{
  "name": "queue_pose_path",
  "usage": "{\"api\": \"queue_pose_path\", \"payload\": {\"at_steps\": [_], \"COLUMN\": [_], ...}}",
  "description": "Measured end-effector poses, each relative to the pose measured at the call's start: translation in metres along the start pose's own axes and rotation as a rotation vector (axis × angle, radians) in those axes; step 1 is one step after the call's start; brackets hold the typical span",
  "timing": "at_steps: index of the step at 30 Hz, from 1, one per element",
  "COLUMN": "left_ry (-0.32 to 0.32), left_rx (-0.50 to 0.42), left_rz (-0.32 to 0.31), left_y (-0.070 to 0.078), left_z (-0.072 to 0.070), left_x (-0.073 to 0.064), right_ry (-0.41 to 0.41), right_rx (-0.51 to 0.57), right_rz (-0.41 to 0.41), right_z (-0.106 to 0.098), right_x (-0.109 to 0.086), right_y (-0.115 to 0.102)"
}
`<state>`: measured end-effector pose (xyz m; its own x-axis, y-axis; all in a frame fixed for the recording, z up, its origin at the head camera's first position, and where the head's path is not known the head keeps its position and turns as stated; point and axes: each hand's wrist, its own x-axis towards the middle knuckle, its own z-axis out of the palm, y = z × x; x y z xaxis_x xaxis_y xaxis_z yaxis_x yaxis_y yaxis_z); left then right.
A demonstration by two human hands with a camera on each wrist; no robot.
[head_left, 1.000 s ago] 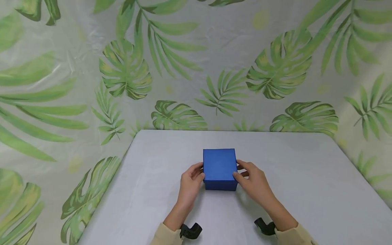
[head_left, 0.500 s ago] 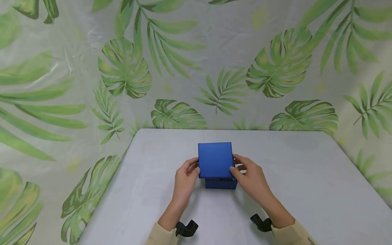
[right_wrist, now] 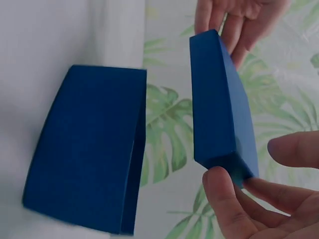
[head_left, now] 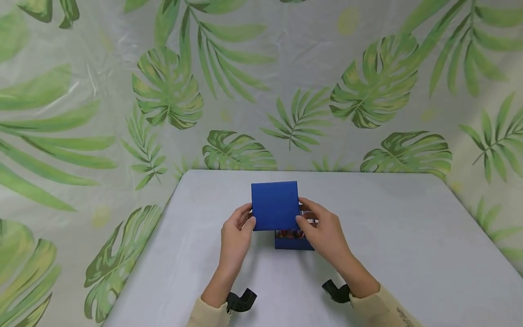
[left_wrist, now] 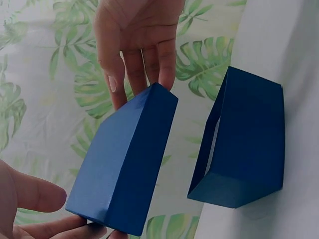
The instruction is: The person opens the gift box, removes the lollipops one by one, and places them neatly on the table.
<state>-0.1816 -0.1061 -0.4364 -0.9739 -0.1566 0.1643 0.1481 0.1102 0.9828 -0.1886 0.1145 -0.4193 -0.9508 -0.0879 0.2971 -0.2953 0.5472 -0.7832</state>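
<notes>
A blue square box lid (head_left: 274, 205) is raised off its matching box base (head_left: 294, 244), tilted and shifted left of it. My left hand (head_left: 237, 237) grips the lid's left side, thumb near the front corner. On the opposite side, my right hand (head_left: 329, 232) holds the lid with its fingers along the edge. In the left wrist view a gap shows between the lid (left_wrist: 134, 154) and the open-topped base (left_wrist: 251, 142). Reddish, mixed-colour contents (head_left: 289, 234) show inside the base's front; the lid hides the rest of them.
The base stands on a white table (head_left: 184, 254). Behind the table hangs a pale sheet (head_left: 245, 113) printed with green leaves. Black wrist cameras, one on the left wrist (head_left: 242, 300) and one on the right (head_left: 337, 290), sit below the hands.
Both hands have lifted the lid off the base and carried it up and to the left, tilting it. The base has stayed in place, and its contents have come into view.
</notes>
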Motion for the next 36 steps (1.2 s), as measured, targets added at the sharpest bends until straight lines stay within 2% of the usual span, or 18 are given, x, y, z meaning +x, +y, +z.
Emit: {"api": "queue_pose_path", "payload": {"at_steps": [7,14,24,36], "left_ry": [0.069,0.139,0.171,0.218], "left_rx": [0.022,0.002,-0.135,-0.236], "left_rz": [0.007,0.001,-0.005,-0.072], "left_y": [0.003,0.003,0.000,-0.009], "left_z": [-0.017,-0.037,-0.055,-0.069], "left_x": [0.001,0.004,0.007,0.014], "right_ry": [0.038,0.049,0.044,-0.016], "right_rx": [0.004,0.024,0.052,0.092], "right_rz": [-0.062,-0.129,-0.201,-0.169], "right_z": [0.019,0.037,0.061,0.080], "right_x": [0.008,0.016,0.020,0.015], "right_y": [-0.010,-0.025,-0.031,-0.033]}}
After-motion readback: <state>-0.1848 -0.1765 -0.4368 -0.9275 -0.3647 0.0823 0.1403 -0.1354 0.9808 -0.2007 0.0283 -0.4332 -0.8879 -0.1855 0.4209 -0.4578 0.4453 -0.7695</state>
